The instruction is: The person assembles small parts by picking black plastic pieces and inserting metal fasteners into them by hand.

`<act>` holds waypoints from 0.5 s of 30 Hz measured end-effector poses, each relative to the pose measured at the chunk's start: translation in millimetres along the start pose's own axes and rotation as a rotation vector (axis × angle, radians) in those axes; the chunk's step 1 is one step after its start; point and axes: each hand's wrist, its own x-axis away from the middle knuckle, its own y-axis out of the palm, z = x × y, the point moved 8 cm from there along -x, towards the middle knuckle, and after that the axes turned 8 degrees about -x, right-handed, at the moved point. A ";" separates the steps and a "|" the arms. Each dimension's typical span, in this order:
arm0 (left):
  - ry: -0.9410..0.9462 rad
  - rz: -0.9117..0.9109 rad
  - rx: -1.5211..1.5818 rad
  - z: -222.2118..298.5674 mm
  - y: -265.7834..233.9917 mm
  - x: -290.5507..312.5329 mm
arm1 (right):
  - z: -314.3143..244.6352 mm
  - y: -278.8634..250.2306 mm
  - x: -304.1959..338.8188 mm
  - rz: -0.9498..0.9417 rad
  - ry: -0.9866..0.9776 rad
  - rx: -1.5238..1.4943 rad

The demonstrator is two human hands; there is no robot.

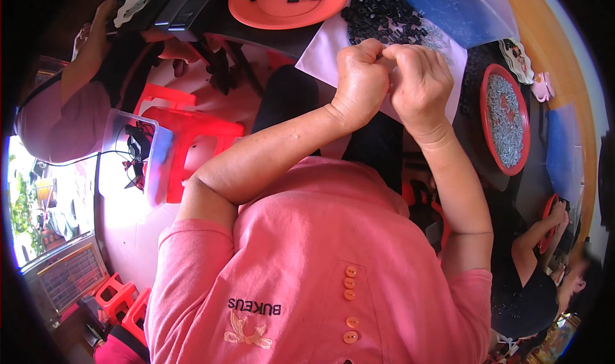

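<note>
I am holding both hands together in front of my chest, knuckles up, fingertips meeting. My left hand (pixel 360 75) is curled into a tight fist; my right hand (pixel 419 82) is curled too, thumb and forefinger pressing toward the left. Whatever small part sits between the fingertips is hidden, so I cannot tell what, if anything, I am pinching.

The heap of small black parts (pixel 383 15) is lying at 12 o'clock from my hands, just beyond the knuckles, on a white sheet (pixel 320 50) spread over the desk (pixel 282 40). The heap is running slantwise, from about 11 toward 1 o'clock. Both hands are sitting near it; the left looks a shade nearer its near edge.

Further out at 11 o'clock an orange round tray (pixel 275 8) is carrying a few more black pieces. At 3 o'clock a red tray of small grey parts (pixel 506 117) is standing well apart from the right hand. A blue sheet (pixel 448 8) is lying at 1 o'clock.
</note>
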 end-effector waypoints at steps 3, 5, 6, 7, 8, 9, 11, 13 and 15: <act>0.083 0.026 -0.116 1.7 -3.8 -3.1 | -2.2 1.5 4.4 0.153 0.016 0.037; -0.038 0.028 -0.040 -5.6 -4.1 -4.9 | 0.2 3.3 7.4 0.179 0.026 0.041; -0.077 0.029 -0.036 -4.9 -4.7 -5.3 | 0.1 3.4 7.3 0.201 0.034 0.033; -0.074 0.022 -0.037 -4.4 -4.1 -7.0 | 0.8 5.3 7.6 0.201 0.039 0.029; -0.113 0.041 -0.012 -8.0 -5.4 -9.2 | 1.6 6.9 7.8 0.206 0.042 0.034; -0.153 0.060 0.011 -10.2 -6.4 -10.4 | 2.2 9.1 7.8 0.208 0.044 0.038; -0.181 0.073 0.048 -10.5 -5.1 -11.6 | 0.3 11.2 6.6 0.210 0.040 0.034; -0.241 0.107 0.179 -12.3 -6.4 -9.4 | 0.2 10.1 6.0 0.211 0.062 0.021; -0.245 0.110 0.218 -10.0 -5.6 -6.4 | 0.8 9.6 5.7 0.214 0.088 0.007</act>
